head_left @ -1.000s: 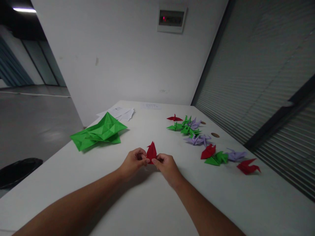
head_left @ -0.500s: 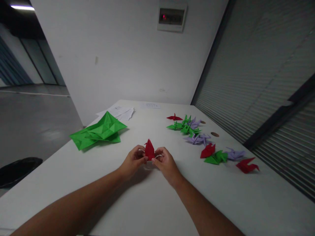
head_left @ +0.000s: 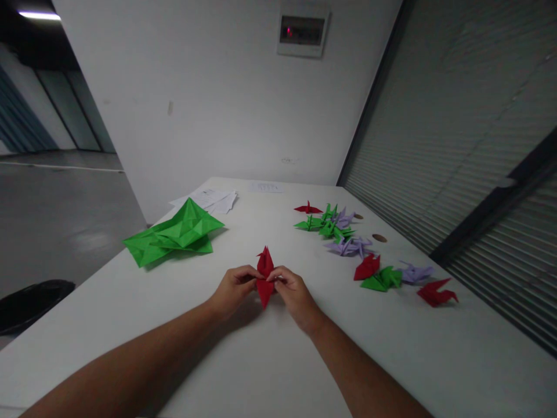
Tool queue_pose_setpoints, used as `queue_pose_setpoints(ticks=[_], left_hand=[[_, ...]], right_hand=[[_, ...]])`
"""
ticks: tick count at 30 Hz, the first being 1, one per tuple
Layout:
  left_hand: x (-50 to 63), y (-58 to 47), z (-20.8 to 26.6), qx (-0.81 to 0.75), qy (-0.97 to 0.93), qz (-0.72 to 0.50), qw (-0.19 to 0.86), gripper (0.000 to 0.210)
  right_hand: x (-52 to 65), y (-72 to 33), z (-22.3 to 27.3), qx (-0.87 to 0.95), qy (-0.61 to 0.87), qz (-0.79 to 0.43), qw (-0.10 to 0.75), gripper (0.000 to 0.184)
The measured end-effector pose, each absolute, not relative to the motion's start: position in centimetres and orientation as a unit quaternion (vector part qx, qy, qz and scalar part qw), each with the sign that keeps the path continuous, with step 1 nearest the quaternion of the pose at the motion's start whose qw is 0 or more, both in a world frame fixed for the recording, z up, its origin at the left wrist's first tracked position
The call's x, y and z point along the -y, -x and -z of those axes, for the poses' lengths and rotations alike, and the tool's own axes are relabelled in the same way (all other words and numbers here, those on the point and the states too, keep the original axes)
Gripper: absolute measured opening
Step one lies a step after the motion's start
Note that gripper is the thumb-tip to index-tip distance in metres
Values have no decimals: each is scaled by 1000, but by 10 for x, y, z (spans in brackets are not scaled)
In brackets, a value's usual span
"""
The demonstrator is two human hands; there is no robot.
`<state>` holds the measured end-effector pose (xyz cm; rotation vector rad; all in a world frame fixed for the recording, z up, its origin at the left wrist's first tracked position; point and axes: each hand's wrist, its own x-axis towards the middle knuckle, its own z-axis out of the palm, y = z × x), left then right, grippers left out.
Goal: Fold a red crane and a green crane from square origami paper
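1. The red folded paper [head_left: 264,289] is between the 2 hands, over the middle of the bench [head_left: 261,366]; its upper part points up and 1 pointed flap hangs down toward the person. Whether it touches the bench, I cannot tell.
2. The left hand [head_left: 231,290] reaches in from the left, fingers curled, thumb and fingertips pinching the paper's left side.
3. The right hand [head_left: 296,291] mirrors it, fingers bent and gripping the right side.
4. Both forearms slant inward, converging at the paper.
5. Farther left lie creased green sheets [head_left: 176,235], near white papers [head_left: 213,199].
6. To the right sit red, green and lilac paper cranes [head_left: 385,278].
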<state>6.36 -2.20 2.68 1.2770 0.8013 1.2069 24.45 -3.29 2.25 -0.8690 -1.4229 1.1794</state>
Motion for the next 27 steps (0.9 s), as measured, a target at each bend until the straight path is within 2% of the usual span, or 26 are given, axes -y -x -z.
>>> queue_pose_setpoints(ticks=[7,12,16,23,27], left_hand=[[21,-59,-23,-344,-540,-533,553,10],[21,-62,-24,-347,-534,-524,565,20],[21,-64,-25,-340,-534,-527,567,24],[22,-63,-23,-322,-539,-540,561,34],[23,-64,-23,-303,-519,-548,582,38]], right_hand=[[36,-247,-30,603,390,-471,512,14],[34,-247,-23,635,394,-429,508,9],[34,-246,-22,600,412,-467,502,15],[35,-246,-23,607,426,-438,508,12],[36,-245,-23,599,407,-452,521,18]])
